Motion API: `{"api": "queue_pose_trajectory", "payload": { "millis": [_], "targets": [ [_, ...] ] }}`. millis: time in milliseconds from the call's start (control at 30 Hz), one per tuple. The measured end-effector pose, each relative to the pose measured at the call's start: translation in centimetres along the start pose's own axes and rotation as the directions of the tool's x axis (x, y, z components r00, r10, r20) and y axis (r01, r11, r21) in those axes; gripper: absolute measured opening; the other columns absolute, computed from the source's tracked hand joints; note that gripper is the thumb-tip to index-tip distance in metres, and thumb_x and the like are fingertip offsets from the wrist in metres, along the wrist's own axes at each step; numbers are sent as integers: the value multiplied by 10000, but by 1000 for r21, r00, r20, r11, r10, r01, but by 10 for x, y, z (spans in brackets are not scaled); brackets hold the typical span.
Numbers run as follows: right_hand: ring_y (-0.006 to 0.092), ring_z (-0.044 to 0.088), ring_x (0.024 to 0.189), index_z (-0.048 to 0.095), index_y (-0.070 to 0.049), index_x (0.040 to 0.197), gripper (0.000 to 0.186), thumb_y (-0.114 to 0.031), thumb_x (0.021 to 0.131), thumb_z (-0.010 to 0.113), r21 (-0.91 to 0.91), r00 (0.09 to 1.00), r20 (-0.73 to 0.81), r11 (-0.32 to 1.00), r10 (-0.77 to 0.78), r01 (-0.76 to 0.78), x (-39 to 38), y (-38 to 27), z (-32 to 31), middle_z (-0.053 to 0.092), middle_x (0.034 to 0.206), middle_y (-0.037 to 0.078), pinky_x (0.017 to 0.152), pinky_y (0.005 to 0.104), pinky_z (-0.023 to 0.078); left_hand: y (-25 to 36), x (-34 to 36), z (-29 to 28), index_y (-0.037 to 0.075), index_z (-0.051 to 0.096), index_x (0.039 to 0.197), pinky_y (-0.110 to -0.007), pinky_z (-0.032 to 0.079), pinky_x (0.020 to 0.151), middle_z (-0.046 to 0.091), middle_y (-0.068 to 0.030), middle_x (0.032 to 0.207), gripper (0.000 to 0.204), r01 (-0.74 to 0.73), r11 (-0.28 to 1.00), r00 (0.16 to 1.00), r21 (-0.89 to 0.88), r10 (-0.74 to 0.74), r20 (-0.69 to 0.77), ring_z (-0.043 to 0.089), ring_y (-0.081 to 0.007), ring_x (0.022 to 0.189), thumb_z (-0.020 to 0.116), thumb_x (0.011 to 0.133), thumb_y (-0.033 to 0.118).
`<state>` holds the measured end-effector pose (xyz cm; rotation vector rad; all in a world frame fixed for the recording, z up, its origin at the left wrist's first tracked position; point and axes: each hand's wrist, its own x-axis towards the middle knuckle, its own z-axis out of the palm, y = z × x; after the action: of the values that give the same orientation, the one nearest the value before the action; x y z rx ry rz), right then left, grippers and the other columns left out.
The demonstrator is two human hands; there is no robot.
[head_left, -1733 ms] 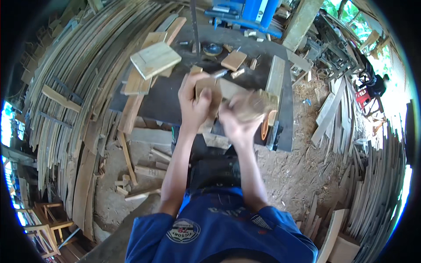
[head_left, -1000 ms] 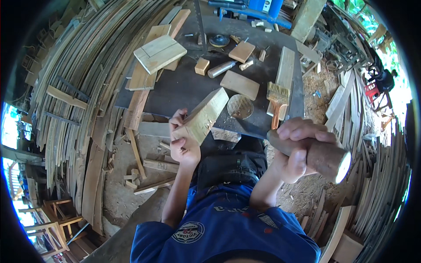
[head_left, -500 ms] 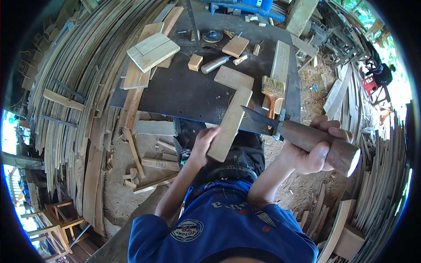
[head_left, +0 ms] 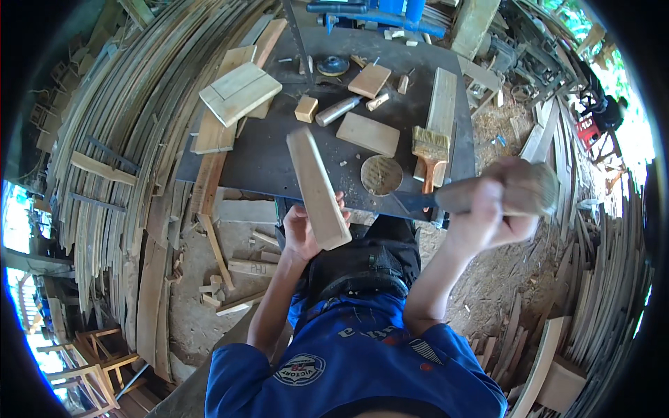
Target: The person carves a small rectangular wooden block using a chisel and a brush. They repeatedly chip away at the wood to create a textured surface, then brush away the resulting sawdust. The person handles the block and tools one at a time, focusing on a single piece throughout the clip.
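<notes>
My left hand [head_left: 301, 230] grips a long, pale wooden block [head_left: 317, 191], which tilts with its upper end to the left in front of the dark table [head_left: 251, 157]. My right hand [head_left: 491, 219] is closed round the thick, motion-blurred handle [head_left: 526, 188] of a tool; its dark blade [head_left: 416, 203] points left, apart from the block, at the table's front edge. Just beyond the blade lie a round wooden piece [head_left: 381, 175] with bits on it and a paintbrush [head_left: 429, 150]. A flat wooden piece [head_left: 367, 134] rests behind them.
The tabletop also carries boards [head_left: 240, 94], small blocks [head_left: 306, 109], a metal-bodied cylinder [head_left: 337, 111] and a dark disc [head_left: 332, 65]. Blue equipment [head_left: 380, 19] stands behind. Long planks [head_left: 111, 174] are stacked at both sides; offcuts [head_left: 247, 267] lie on the floor. A red object [head_left: 587, 132] is far right.
The block in my left hand has swung from leaning right to leaning left, away from the blade. My right hand and the tool have risen slightly, with the handle's end now blurred.
</notes>
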<state>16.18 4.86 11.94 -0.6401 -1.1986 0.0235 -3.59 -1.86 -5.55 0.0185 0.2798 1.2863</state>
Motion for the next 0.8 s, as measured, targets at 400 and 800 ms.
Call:
{"api": "queue_pose_trajectory", "payload": {
  "millis": [400,800],
  "targets": [
    [194,516,792,632,-57,916,480,-315,549,805,152,690,723,970,20,-188,-30,-10,6,484,882,55,661,308,438,-10,-1,-19,55,458,1197,-434,484,742,579,-149,925,606,-123,988,985,-93,110,-136,579,-310,817,419,836,540],
    [278,574,863,549,-51,860,317,-78,602,730,-3,653,681,893,330,-449,-86,-39,-83,499,915,127,735,381,484,-14,18,-54,79,529,1076,-453,500,738,600,-137,916,672,-26,988,968,-155,-14,-249,602,-300,793,322,815,662]
  ]
}}
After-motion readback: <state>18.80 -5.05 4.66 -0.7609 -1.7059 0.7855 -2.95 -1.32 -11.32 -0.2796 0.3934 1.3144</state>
